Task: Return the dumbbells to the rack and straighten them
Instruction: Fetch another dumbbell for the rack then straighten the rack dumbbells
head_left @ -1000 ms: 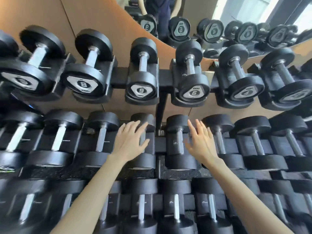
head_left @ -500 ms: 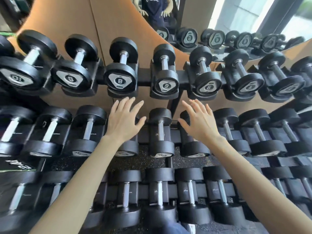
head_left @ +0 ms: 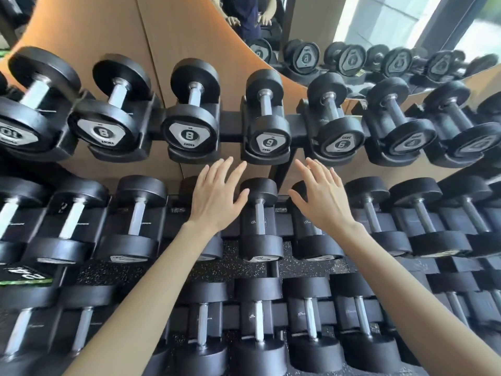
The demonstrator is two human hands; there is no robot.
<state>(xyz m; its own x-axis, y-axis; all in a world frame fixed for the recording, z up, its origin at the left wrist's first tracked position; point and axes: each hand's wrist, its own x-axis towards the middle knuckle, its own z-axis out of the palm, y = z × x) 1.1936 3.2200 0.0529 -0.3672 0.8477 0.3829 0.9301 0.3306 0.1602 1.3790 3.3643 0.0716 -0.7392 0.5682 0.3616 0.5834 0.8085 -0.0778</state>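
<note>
Black dumbbells (head_left: 261,221) sit racked — left hand (head_left: 217,198) and right hand (head_left: 321,200) hover, fingers spread, grasping nothing

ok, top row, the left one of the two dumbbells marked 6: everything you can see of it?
The dumbbell is black, with two round rubbery-looking heads and a short shiny metal handle. Its near end face bears a silver, roughly triangular plate marked 6. It lies in a black cradle, handle pointing toward the wood wall. The left hand and right hand are below it, open, not touching.
</note>
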